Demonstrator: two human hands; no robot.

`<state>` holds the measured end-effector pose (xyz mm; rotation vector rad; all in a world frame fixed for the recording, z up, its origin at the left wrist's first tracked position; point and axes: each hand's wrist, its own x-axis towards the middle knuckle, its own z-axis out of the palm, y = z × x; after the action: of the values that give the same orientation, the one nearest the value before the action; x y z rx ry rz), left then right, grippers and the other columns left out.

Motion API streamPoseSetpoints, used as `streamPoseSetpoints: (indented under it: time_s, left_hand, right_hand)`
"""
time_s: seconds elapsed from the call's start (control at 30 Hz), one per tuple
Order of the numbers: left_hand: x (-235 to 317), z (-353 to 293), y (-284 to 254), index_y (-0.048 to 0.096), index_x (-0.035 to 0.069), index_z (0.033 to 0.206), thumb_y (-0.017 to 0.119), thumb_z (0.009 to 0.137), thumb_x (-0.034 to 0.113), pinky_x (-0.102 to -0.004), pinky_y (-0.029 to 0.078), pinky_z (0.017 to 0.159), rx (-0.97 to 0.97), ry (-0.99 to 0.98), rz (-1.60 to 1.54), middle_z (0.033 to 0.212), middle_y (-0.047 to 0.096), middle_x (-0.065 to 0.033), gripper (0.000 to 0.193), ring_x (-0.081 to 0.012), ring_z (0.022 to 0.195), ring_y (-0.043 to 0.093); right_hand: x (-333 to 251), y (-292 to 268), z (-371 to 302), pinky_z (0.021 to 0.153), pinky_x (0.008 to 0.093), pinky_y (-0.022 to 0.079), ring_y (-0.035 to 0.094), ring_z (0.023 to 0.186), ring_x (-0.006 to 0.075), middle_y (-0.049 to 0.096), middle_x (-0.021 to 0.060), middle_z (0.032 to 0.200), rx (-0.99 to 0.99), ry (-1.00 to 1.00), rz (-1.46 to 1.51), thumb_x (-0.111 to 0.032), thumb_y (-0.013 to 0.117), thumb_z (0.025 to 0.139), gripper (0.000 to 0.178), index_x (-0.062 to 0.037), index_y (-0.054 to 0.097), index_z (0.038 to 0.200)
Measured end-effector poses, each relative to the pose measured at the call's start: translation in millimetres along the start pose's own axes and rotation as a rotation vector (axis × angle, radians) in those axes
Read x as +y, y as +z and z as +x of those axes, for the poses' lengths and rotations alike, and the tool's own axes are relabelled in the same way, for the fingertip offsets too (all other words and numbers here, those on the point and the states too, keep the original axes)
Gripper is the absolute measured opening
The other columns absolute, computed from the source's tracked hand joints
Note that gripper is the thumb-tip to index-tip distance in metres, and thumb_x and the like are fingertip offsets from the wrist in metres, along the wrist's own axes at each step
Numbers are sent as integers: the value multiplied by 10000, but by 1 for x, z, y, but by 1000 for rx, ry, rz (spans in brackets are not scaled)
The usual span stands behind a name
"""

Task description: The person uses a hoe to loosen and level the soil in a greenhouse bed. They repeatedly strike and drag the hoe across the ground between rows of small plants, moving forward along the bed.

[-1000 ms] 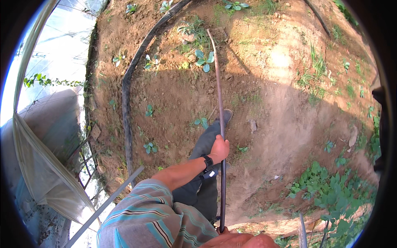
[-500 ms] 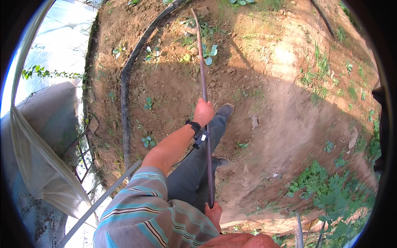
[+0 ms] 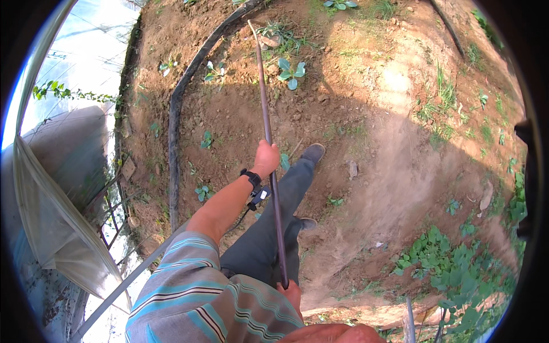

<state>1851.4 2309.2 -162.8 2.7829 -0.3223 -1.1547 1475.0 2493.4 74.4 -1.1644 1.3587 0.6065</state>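
Observation:
My left hand (image 3: 266, 159), with a black watch on its wrist, is closed around the middle of a long brown pole (image 3: 265, 103). The pole's near end sits in my closed right hand (image 3: 291, 295), low by my waist and partly hidden. Its far end is thin, pale and slightly bent, resting over or just above the soil by a clump of weeds (image 3: 291, 39) and a stone (image 3: 271, 41); I cannot tell if it touches the ground. A leafy seedling (image 3: 291, 73) grows just right of the shaft.
A black hose (image 3: 174, 137) curves along the left side. Small seedlings (image 3: 206, 139) dot the brown soil around my shoes (image 3: 313, 152). Plastic sheeting (image 3: 57, 217) and a grey bar (image 3: 134, 280) stand at left. Leafy plants (image 3: 434, 251) spread at lower right.
The pole's far end has swung left and slightly nearer, away from the leafy seedling. My left hand has shifted left with it; my right hand has moved slightly left.

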Motion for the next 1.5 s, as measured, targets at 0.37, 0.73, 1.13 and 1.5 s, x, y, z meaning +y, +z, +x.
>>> streamPoseSetpoints:
  time_s: [0.37,0.73,1.13,1.5]
  left_hand:
    - [5,-4,43,521,-98,1099,573,1029,207,-512,581,734,193,2,-134,905,701,-288,317,-455,856,721]
    - [-35,-29,66,501,-111,1118,571,1025,202,-552,552,749,156,32,-169,922,686,-291,334,-465,860,706]
    - [-24,-185,181,419,-97,1069,574,1026,213,-538,541,652,-168,-72,-204,821,663,-281,350,-441,769,705]
    - [49,-113,95,470,-74,1087,614,989,201,-570,541,799,38,300,-214,953,663,-358,326,-518,921,677]
  right_hand:
    - [61,-54,56,642,470,517,651,664,413,649,213,711,195,-147,1,-195,746,852,215,7,677,887]
    - [82,-61,11,671,421,536,678,673,297,665,190,743,130,-51,-43,-136,751,844,248,22,710,1030]
    - [253,-113,-79,539,320,433,487,564,97,546,14,609,167,253,218,-85,729,831,99,4,687,815]
    - [160,-4,-19,614,392,513,607,601,228,622,116,670,248,58,221,-173,752,875,190,3,696,919]
